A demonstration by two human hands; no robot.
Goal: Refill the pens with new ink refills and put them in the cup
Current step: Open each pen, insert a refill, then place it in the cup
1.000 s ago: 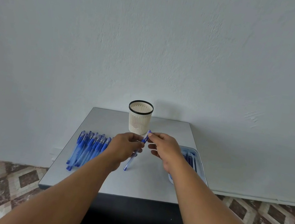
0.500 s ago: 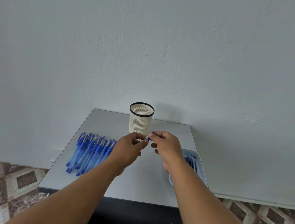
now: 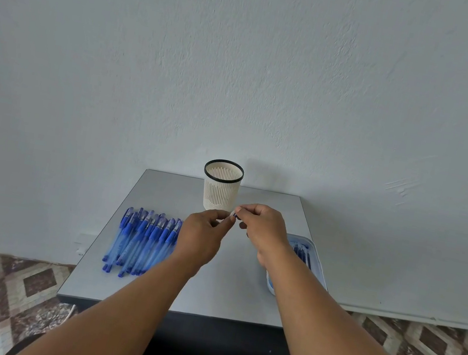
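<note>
Pens of translucent blue plastic with darker blue caps (image 3: 143, 242) are lying in a tight side-by-side row on the left part of the grey rectangular table top (image 3: 226, 287), their capped ends pointing away toward the pale wall. Just right of that row, the person's left hand (image 3: 201, 238) is hovering above the table with its fingers curled and its thumb and forefinger closing on one small blue and clear pen piece (image 3: 233, 215); most of that piece is hiding behind the fingers, so what part of a pen it is cannot be told. Behind the two hands, near the far edge of the table, a cream slotted plastic cup with a black rim (image 3: 221, 186) is standing upright, and nothing is showing above its rim. The right hand (image 3: 263, 228) is meeting the left one in front of the cup, its fingertips pinching the same small piece from the other side. Farther right, partly behind the right forearm, a shallow pale blue plastic tray (image 3: 316, 258) is sitting at the table's right edge, holding thin blue ink refills (image 3: 301, 250).
</note>
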